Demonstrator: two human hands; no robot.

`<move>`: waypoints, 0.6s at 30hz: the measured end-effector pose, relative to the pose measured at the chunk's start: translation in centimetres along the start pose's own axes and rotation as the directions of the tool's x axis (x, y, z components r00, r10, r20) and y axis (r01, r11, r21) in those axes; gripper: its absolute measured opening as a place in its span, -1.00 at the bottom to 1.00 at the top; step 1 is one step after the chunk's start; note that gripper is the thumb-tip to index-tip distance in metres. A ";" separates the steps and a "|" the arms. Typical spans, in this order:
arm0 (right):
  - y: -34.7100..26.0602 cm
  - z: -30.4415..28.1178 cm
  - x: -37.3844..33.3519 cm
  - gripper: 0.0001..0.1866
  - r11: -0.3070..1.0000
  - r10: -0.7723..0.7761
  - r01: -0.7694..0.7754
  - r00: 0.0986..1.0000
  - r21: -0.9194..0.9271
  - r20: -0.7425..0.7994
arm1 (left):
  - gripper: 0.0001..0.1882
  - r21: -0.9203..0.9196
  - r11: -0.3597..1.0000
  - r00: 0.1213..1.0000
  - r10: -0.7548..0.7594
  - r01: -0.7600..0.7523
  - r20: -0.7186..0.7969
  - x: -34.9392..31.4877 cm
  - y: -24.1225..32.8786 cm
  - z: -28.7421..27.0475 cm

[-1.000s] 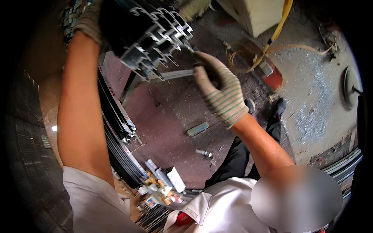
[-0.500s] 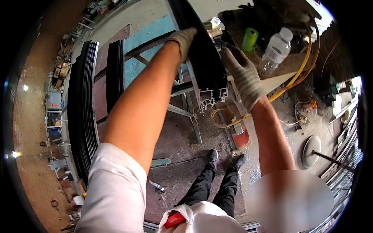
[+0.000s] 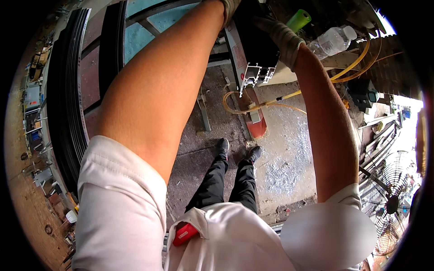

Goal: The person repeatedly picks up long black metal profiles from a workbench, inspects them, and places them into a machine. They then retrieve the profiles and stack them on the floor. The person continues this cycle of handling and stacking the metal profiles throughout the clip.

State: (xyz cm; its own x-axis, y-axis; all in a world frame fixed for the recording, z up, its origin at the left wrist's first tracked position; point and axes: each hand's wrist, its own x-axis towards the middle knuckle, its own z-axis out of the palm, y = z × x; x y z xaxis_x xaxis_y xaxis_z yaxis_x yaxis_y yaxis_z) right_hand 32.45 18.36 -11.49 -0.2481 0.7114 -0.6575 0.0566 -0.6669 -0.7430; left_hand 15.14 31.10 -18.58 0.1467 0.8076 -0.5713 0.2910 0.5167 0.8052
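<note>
Black profiles [image 3: 254,47] are seen at the frame's upper centre, their ends higher than before. They are flanked by left hand [image 3: 231,6] and right hand [image 3: 285,40]; whether either grip is closed cannot be told

- Top middle, here are the long profiles [image 3: 254,47], left hand [image 3: 231,8] on their left, right hand [image 3: 285,38] on their right!
- Far left, the outer stack [image 3: 68,90], with the inner stack [image 3: 112,49] beside it.
- Past the right hand, a roll [image 3: 299,20]; right of that, a bottle [image 3: 333,41].
- Below the profile ends, a looping hose [image 3: 231,107].
- Shavings [image 3: 287,169] on the floor, right of the shoes [image 3: 255,153]; a fan [image 3: 391,204] far right.
</note>
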 end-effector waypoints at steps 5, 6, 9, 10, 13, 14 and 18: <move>0.2 0.8 0.0 -0.48 0.988 -0.149 0.148 0.989 -0.053 -0.012 | -0.19 0.009 0.999 0.996 0.048 -0.047 -0.070 -2.0 0.2 -0.7; 0.8 0.5 0.5 -0.49 0.977 -0.199 0.197 0.980 -0.075 -0.008 | -0.18 0.018 0.998 0.994 0.057 -0.056 -0.091 -2.5 0.2 -0.6; 1.7 -0.9 2.3 -0.53 0.976 -0.220 0.220 0.974 -0.007 -0.051 | -0.14 0.176 0.978 0.984 0.136 -0.115 -0.113 -2.9 0.1 0.7; 1.8 -1.2 2.8 -0.54 0.977 -0.204 0.207 0.977 0.040 -0.066 | -0.12 0.449 0.874 0.963 0.255 -0.189 -0.091 -3.2 0.1 1.0; 1.9 -1.7 3.0 -0.48 0.970 -0.243 0.243 0.970 0.019 -0.033 | -0.22 0.237 0.949 0.962 0.241 -0.207 -0.126 -4.3 -0.1 2.4; 1.6 -1.5 2.8 -0.43 0.975 -0.222 0.222 0.975 0.020 -0.006 | -0.28 -0.040 0.985 0.978 0.164 -0.171 -0.130 -4.2 -0.5 2.3; 0.5 0.2 1.7 -0.38 0.982 -0.191 0.190 0.982 0.018 0.016 | -0.34 -0.457 0.885 0.986 0.006 -0.083 -0.169 -2.5 -2.0 1.2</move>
State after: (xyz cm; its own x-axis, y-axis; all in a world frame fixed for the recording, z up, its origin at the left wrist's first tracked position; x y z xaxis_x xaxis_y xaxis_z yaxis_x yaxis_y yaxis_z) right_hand 31.84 19.17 -12.90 -0.2694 0.8220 -0.5018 -0.0094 -0.5233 -0.8521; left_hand 15.38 27.70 -18.93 -0.0133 0.8469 -0.5316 -0.1870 0.5202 0.8333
